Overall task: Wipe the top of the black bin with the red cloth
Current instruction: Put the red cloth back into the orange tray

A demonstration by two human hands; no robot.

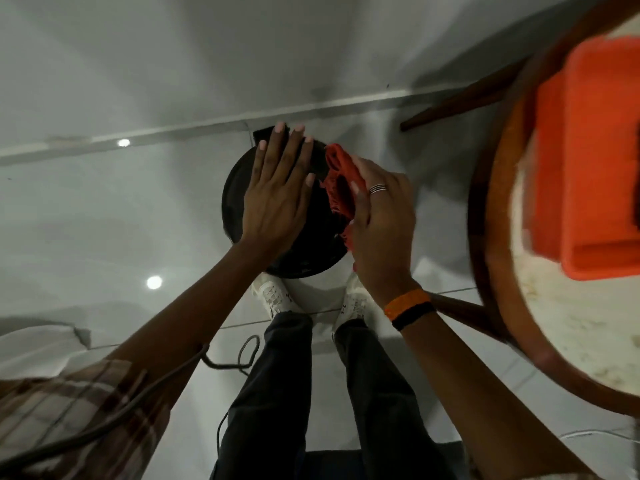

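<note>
Black bin [235, 202] sits on the floor right in front of the person's shoes [273, 296], up against the wall's baseboard [173, 131]. Left hand [277, 192] is open, flat, fingers spread over the lid — looks like it's pinning the bin so it won't slide or tip. Right hand [381, 223] is curled closed around the bunched red cloth [341, 188], working the bin's right side of the lid; can't tell how firmly the cloth is pressed down.

How I'd do this step: keep the left palm as the anchor, flatten the cloth out instead of wiping with a wad, sweep in overlapping arcs from the wall side of the bin back toward the shoes, then shift the left hand and cover the patch it hides. Edge of the lid last.

Surface: lid is dark, smooth-looking, round, with a raised piece at the wall side — likely a hinge or handle that traps dust.

Room: glossy pale tiled floor [104, 220] around the bin reflecting ceiling lights, plain white wall behind it, round wooden-rimmed table [491, 202] to its right carrying an orange tray [595, 150], a loose cable [242, 355] on the floor behind the shoes.
</note>
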